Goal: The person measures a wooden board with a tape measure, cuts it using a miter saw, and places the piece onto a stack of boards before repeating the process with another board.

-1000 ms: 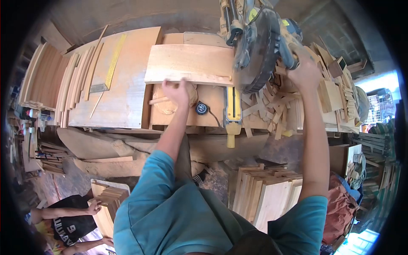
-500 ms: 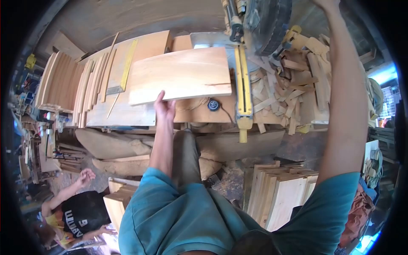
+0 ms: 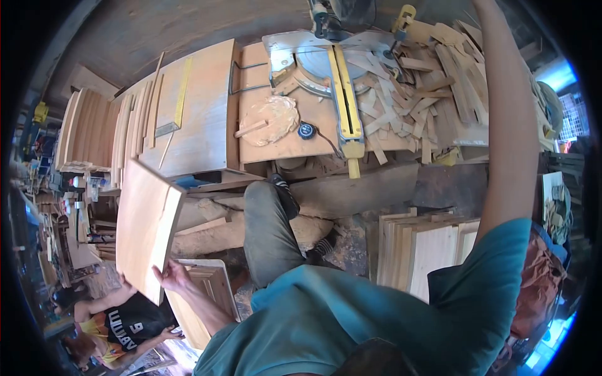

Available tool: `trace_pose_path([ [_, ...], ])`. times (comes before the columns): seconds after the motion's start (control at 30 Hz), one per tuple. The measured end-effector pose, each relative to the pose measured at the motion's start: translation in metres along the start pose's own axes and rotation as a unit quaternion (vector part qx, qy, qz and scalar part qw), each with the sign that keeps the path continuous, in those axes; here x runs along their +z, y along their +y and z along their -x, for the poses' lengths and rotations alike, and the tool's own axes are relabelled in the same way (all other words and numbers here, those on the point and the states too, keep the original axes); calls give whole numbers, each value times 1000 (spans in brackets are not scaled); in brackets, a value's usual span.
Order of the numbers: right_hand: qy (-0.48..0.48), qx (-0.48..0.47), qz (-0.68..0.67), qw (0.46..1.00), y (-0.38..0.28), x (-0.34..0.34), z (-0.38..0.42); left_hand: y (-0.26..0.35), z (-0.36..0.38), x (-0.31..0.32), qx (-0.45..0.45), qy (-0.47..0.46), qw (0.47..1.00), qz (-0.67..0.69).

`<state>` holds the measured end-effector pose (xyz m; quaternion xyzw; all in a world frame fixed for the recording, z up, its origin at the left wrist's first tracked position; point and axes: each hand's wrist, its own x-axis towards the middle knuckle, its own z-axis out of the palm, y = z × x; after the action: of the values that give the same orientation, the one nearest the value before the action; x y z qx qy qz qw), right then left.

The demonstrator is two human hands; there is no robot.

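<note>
My left hand grips the lower edge of a flat wooden board, thumb on one face, holding it tilted off the bench's left front. A co-worker's hand reaches the same board's lower left corner and appears to touch it. My right arm stretches up past the frame's top edge, so its hand is out of sight. Near that arm is a mitre saw with a yellow-edged slot plate. A tape measure lies on the bench left of the slot plate.
Offcuts are heaped right of the saw. A square with a yellow blade rests on the box-like platform; stacked boards stand farther left. More boards stand on the floor. The co-worker is at lower left.
My left hand has carried the board from above the bench down and left to the co-worker, whose raised hand now meets it. My view has shifted, uncovering more of the saw's base.
</note>
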<state>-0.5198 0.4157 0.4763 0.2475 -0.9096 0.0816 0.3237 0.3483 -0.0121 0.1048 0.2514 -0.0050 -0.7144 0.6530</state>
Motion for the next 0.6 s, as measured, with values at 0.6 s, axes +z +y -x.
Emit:
trace_pose_path([
  [0.6,-17,676,251,692,141,-229,940,122,-19,-23,224,83,948,-213],
])
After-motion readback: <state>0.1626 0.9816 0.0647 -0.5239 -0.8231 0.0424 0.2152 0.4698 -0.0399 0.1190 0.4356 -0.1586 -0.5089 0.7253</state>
